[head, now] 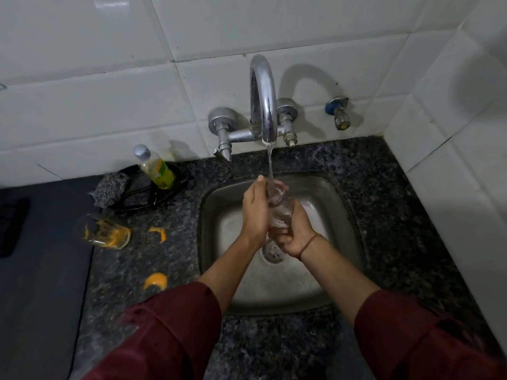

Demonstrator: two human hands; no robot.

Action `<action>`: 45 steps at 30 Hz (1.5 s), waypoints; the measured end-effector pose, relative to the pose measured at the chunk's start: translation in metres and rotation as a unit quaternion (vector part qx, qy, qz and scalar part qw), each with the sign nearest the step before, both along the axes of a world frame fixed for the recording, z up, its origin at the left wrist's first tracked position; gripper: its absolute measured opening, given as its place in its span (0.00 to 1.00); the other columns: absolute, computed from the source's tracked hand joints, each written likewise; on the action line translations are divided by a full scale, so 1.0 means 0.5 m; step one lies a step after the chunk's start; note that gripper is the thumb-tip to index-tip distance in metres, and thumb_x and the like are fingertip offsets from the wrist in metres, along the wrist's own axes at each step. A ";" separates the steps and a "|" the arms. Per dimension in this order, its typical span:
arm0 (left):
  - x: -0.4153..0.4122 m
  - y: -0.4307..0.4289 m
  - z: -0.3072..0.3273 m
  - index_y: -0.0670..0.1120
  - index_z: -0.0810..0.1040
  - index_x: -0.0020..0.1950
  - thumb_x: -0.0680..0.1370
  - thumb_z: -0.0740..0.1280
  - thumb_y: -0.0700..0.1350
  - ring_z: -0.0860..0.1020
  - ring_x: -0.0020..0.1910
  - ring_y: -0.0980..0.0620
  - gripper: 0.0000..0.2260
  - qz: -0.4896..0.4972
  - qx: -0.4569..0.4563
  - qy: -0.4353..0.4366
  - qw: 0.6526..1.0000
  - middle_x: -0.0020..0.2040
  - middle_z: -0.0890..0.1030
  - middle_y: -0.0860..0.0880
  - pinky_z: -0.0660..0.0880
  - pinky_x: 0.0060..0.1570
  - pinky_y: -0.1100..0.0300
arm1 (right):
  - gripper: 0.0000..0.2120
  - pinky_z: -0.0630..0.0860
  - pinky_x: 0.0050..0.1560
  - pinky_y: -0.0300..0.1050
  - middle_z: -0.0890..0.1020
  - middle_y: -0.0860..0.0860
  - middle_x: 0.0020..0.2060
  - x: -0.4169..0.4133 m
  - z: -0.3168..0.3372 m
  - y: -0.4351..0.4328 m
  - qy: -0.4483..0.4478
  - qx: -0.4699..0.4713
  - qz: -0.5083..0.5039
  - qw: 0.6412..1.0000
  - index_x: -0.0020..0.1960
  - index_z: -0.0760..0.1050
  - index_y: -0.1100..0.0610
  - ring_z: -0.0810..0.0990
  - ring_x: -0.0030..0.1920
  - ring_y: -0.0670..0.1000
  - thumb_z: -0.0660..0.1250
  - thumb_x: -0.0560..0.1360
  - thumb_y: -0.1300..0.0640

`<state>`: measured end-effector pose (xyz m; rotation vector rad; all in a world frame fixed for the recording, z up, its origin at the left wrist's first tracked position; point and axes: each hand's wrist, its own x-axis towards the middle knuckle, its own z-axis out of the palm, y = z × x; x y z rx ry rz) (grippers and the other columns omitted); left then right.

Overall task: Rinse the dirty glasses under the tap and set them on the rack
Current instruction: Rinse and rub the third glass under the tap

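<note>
The task stands at its first rinse, with nothing yet set out to dry as far as the view shows. A clear glass (277, 200) is held over the steel sink (337, 215), tilted with its mouth up toward the tap (262, 100), and the thin water stream (270, 160) falls onto its rim. The right hand (295, 233) grips the lower half of the glass, fingers curled tight around its base just above the drain (271, 252). The left hand (256, 212) clasps the upper part, fingers bent against the glass near the mouth; whether any of them reach inside it cannot be told. The water in the glass looks faintly tinted, so I judge this rinse unfinished. A second glass (105, 231) waits on the granite counter (397, 242) left of the sink, smeared inside with orange residue and plainly unwashed. Two orange scraps (157, 233) lie near it on the stone. Behind it sit a dish-soap bottle (155, 167) and a scrubber (109, 187) on a black dish (175, 185). A dark grey mat (41, 270) covers the far left of the counter; it may be where the glasses go, but no rack can be made out for certain. What is left, then: finish this glass, set it down to drain, wash the second glass, and place that one too.
</note>
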<state>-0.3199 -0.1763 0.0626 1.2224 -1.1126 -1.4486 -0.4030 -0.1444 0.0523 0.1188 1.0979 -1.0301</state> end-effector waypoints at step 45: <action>0.081 -0.073 -0.045 0.44 0.73 0.39 0.77 0.56 0.45 0.67 0.20 0.50 0.10 -0.117 0.355 -0.056 0.926 0.33 0.73 0.42 0.57 0.16 0.69 | 0.06 0.66 0.44 0.44 0.80 0.50 0.43 -0.043 0.084 -0.016 0.635 -0.364 0.557 0.391 0.51 0.81 0.54 0.77 0.45 0.50 0.66 0.80 0.60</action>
